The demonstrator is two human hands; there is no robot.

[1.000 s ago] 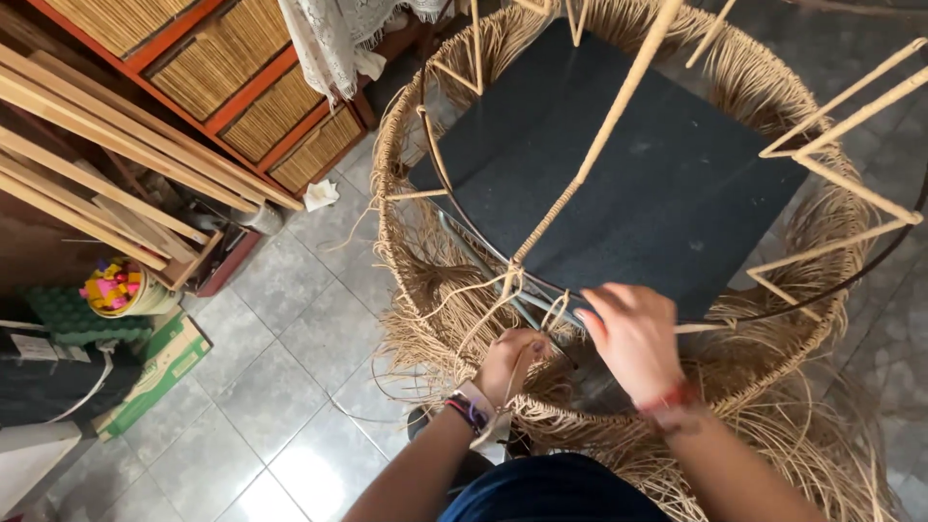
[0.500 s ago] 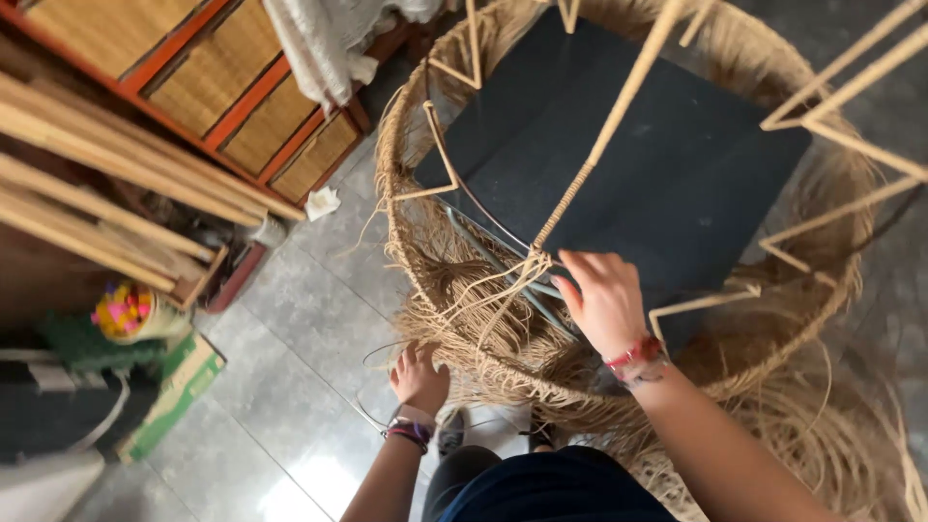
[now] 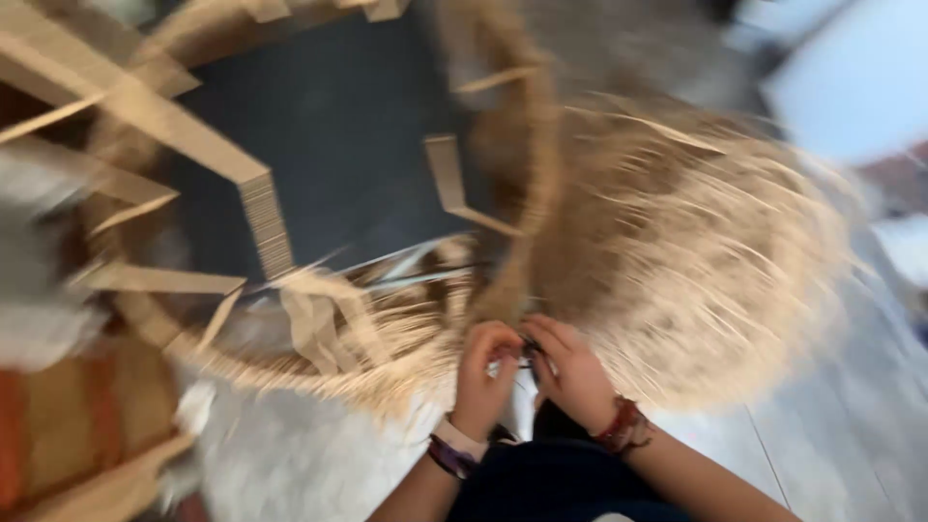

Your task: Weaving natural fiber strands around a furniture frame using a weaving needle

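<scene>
- Roughly mid-job, judging by the basket: lower wall woven, upright stakes bare, so upper courses look undone.
- Left hand and right hand touch at the near rim, fingers pinched narrow on something small and dark; too blurred to identify.
- Loose fibre pile lies just right of the hands.
- Pale tiled floor below; rest of the room is motion blur.

Both hands pinch fibre strands at the woven rim (blurred).
</scene>
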